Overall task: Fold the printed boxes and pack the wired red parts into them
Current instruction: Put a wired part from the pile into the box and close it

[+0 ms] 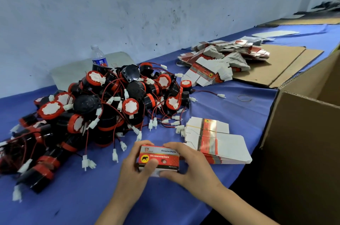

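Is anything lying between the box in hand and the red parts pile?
Nothing separate. The left hand and right hand grip the box near the pile; only the pile's own trailing white plugs lie on the cloth between.

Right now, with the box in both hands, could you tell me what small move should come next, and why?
Probably free the left hand and reach for a red-capped black wired part in the pile: the small red printed cardboard box, also gripped by the right hand, looks squared up, and no part shows inside it.
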Tool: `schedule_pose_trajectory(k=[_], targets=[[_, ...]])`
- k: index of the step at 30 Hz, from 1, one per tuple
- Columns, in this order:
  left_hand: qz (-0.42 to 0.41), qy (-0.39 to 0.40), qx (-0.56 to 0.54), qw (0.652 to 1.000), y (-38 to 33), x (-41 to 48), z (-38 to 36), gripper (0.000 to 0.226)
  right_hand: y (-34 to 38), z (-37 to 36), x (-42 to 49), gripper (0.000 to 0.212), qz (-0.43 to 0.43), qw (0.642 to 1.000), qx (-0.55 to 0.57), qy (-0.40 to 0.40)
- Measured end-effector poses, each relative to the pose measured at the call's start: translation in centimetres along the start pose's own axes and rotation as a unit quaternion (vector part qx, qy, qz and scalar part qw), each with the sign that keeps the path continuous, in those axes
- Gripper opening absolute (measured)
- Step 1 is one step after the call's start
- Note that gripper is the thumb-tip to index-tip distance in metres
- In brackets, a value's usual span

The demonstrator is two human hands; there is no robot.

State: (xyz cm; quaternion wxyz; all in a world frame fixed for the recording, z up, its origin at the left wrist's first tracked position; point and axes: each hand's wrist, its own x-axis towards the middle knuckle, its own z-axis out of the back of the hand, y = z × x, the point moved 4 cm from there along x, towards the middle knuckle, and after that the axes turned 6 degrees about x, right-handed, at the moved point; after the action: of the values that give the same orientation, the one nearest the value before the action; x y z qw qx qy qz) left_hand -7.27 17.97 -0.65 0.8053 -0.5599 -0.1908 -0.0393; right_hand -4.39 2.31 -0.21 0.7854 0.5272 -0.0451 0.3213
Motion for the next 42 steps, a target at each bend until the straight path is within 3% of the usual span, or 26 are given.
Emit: schedule_pose_trajectory(k=[2,6,9,11,13,16,19,20,22,24,25,26,27,28,29,30,31,32,34,36,39,42], targets=[[0.007,-0.017,0.001,1.0,0.3,0.1,0.1,0.047,-0.1,-0.6,-0.1,0.047,-0.043,0.998,0.043,0.001],[0.024,-0.021,0.01,0.999,0.9,0.1,0.3,0.032,0.1,-1.1,-0.3,0.043,-0.067,0.997,0.028,0.003],[0.019,-0.022,-0.019,0.999,1.0,0.2,0.4,0.063,1.0,-0.3,-0.2,0.04,-0.072,0.996,0.045,-0.026],[0.055,-0.05,-0.061,0.995,1.4,0.8,0.4,0.078,1.5,1.6,0.1,0.034,-0.1,0.979,0.146,-0.103],[0.095,-0.084,-0.095,0.987,1.9,1.4,0.7,0.035,1.9,4.4,0.6,0.034,-0.153,0.904,0.349,-0.195],[0.13,-0.073,-0.106,0.983,2.9,1.9,0.5,0.036,2.4,9.5,1.0,0.04,-0.204,0.712,0.605,-0.292],[0.141,-0.052,-0.145,0.978,2.8,2.2,0.0,0.024,3.5,15.4,1.6,0.058,-0.123,0.599,0.702,-0.363],[0.139,-0.04,-0.151,0.978,2.4,2.3,-0.3,0.033,3.6,17.3,1.9,0.057,-0.083,0.569,0.724,-0.381],[0.148,-0.027,-0.124,0.981,2.3,2.2,-0.5,0.096,3.8,20.7,2.0,0.048,-0.007,0.502,0.766,-0.402],[0.136,-0.021,-0.118,0.983,2.2,2.1,-0.5,0.114,3.8,22.5,2.0,0.054,0.034,0.456,0.79,-0.408],[0.134,-0.02,-0.122,0.983,2.3,2.0,-0.5,0.114,3.6,22.5,2.1,0.059,0.03,0.46,0.793,-0.399],[0.135,-0.03,-0.119,0.983,2.2,2.0,-0.5,0.113,3.4,22.1,2.4,0.063,0.014,0.49,0.785,-0.379],[0.138,-0.032,-0.113,0.984,2.2,2.0,-0.6,0.109,3.2,21.2,2.8,0.061,-0.009,0.55,0.759,-0.348],[0.142,-0.033,-0.109,0.983,2.4,2.0,-0.6,0.099,3.1,20.1,3.2,0.052,-0.034,0.645,0.699,-0.308],[0.144,-0.035,-0.113,0.983,2.6,2.0,-0.6,0.08,3.0,18.8,3.4,0.04,-0.054,0.771,0.581,-0.255],[0.138,-0.033,-0.115,0.983,2.5,2.0,-0.5,0.063,3.0,17.1,3.5,0.035,-0.063,0.9,0.395,-0.174],[0.129,-0.028,-0.106,0.986,2.4,1.8,-0.5,0.062,2.4,15.0,3.5,0.041,-0.07,0.978,0.19,-0.059],[0.121,-0.018,-0.091,0.988,2.2,1.8,-0.5,0.077,0.8,13.0,3.2,0.054,-0.094,0.994,0.006,0.054],[0.102,0.003,-0.065,0.993,1.6,1.3,-0.5,0.104,-2.4,10.6,2.1,0.072,-0.148,0.95,-0.211,0.178],[0.073,0.023,-0.047,0.996,1.5,1.0,-0.6,0.107,-4.1,9.8,1.7,0.071,-0.161,0.928,-0.275,0.195],[0.054,0.044,-0.012,0.998,1.5,0.6,-0.8,0.103,-4.8,10.3,2.0,0.067,-0.15,0.924,-0.313,0.161],[0.044,0.064,0.026,0.997,1.2,0.3,-0.8,0.098,-4.7,10.8,2.5,0.064,-0.127,0.913,-0.34,0.187]])
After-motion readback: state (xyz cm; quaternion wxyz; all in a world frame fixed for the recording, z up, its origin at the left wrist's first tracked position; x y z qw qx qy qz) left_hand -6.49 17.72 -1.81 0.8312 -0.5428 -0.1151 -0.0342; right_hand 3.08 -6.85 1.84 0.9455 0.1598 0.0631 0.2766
